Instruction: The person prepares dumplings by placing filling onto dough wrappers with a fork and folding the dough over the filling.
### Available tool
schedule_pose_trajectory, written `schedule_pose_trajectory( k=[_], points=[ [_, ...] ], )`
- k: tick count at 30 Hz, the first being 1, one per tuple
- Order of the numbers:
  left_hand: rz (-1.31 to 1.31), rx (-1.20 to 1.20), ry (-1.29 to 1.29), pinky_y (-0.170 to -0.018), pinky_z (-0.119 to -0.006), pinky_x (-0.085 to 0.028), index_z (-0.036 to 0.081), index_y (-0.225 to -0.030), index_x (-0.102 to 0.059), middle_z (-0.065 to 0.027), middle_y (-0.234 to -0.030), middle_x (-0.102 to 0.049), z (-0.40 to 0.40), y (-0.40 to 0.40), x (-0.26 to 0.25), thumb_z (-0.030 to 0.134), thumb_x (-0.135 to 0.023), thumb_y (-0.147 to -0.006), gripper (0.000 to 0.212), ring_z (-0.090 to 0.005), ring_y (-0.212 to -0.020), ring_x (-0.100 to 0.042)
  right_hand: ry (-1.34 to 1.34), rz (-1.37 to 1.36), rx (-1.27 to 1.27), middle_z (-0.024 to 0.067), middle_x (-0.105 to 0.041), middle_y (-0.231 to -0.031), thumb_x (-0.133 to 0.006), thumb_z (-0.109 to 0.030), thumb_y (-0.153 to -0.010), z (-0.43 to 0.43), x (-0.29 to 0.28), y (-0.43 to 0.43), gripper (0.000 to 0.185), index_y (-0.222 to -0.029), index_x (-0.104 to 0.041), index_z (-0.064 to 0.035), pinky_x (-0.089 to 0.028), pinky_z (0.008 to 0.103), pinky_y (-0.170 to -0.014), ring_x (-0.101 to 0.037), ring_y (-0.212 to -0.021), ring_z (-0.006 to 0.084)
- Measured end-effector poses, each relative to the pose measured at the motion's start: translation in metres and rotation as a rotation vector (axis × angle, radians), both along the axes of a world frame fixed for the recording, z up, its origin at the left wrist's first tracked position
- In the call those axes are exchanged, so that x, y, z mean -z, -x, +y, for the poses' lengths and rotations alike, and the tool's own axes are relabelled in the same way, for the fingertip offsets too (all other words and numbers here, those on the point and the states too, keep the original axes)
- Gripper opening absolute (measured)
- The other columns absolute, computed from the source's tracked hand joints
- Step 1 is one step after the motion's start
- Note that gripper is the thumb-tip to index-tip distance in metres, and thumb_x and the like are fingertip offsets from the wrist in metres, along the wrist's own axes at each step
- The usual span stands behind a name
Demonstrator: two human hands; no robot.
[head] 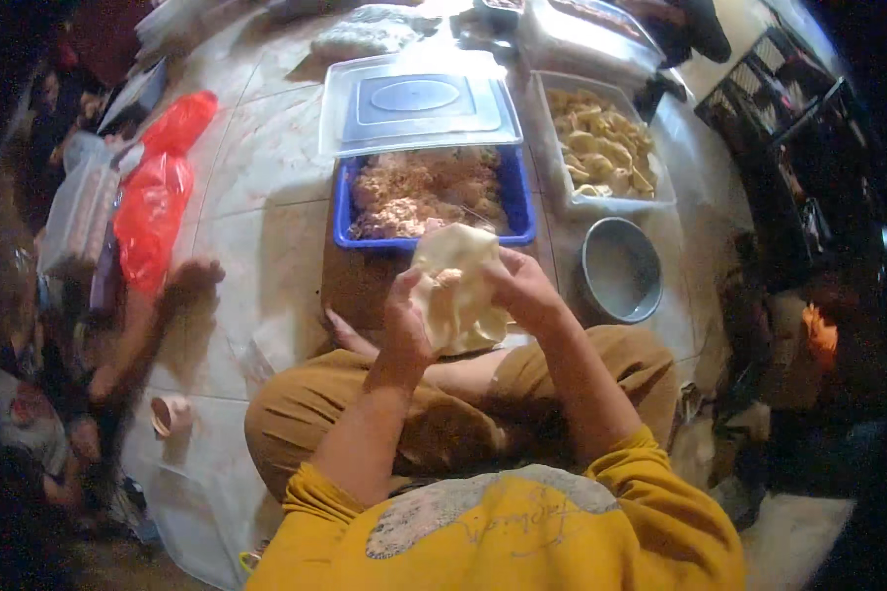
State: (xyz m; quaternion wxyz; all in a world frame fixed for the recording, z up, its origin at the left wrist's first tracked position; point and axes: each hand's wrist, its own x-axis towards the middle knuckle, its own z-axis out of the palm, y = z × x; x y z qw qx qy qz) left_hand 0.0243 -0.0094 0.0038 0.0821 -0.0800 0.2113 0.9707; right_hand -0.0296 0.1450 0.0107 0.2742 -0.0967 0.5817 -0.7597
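Note:
A pale, thin dough wrapper [467,325] hangs between my two hands above my crossed legs. My left hand [405,314] grips its left edge. The right edge is held in the fingers of my right hand [526,287]. A small lump of minced filling [446,277] rests on the wrapper's upper middle. Just beyond the hands is a blue plastic tub [525,203] of minced filling [414,188]. A translucent lid [421,96] covers its far side. The wrapper's top overlaps the tub's front rim.
A grey bowl [658,284] of cloudy liquid stands right of my hands. Beyond it is a white tub [669,193] with folded dumplings [606,151]. Red plastic bags [155,214] and a person's foot [199,273] are at left. A dark rack [806,118] stands far right.

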Motion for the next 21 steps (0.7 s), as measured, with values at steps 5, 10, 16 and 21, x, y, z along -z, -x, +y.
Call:
schedule_pose_trajectory(
  k=[5, 10, 16, 21],
  points=[
    [0.036, 0.015, 0.322, -0.088, -0.033, -0.042, 0.005, -0.123, -0.04, -0.0103, -0.118, -0.046, 0.019, 0.012, 0.003, 0.016, -0.038, -0.089, 0.036, -0.02, -0.106, -0.048, -0.107, 0.214, 0.194, 0.0052, -0.06, -0.097, -0.064, -0.009, -0.075, 0.011, 0.007, 0.009, 0.031, -0.104, -0.056, 0.0003, -0.048, 0.0261, -0.07, -0.056, -0.081, 0.011],
    [-0.042, 0.09, 0.275, -0.095, -0.034, -0.035, 0.004, -0.124, -0.038, -0.0109, -0.118, -0.046, 0.011, 0.01, 0.02, 0.019, -0.028, -0.092, 0.036, -0.0206, -0.111, -0.044, -0.647, 1.029, 0.328, 0.008, -0.058, -0.085, -0.064, -0.01, -0.069, 0.001, 0.008, 0.007, 0.022, -0.091, -0.059, -0.0119, -0.049, 0.0328, -0.061, -0.059, -0.07, 0.028],
    [-0.027, 0.058, 0.094, -0.098, -0.036, -0.033, 0.0, -0.124, -0.036, -0.0139, -0.123, -0.044, 0.013, 0.004, 0.012, 0.044, -0.026, -0.091, 0.056, -0.0248, -0.113, -0.043, -0.683, 1.143, 0.301, 0.0036, -0.058, -0.083, -0.063, -0.02, -0.071, -0.024, 0.003, -0.022, 0.018, -0.088, -0.058, -0.0146, -0.049, 0.0307, -0.052, -0.061, -0.068, 0.022],
    [-0.028, 0.025, 0.22, -0.099, -0.035, -0.03, 0.002, -0.129, -0.029, -0.0133, -0.13, -0.037, 0.016, 0.005, 0.005, 0.043, -0.02, -0.092, 0.056, -0.0231, -0.116, -0.04, -0.777, 1.189, 0.247, 0.0049, -0.056, -0.091, -0.06, -0.022, -0.073, -0.026, 0.007, -0.024, 0.018, -0.09, -0.058, -0.0162, -0.049, 0.0323, -0.049, -0.061, -0.066, 0.0233]
  ],
)
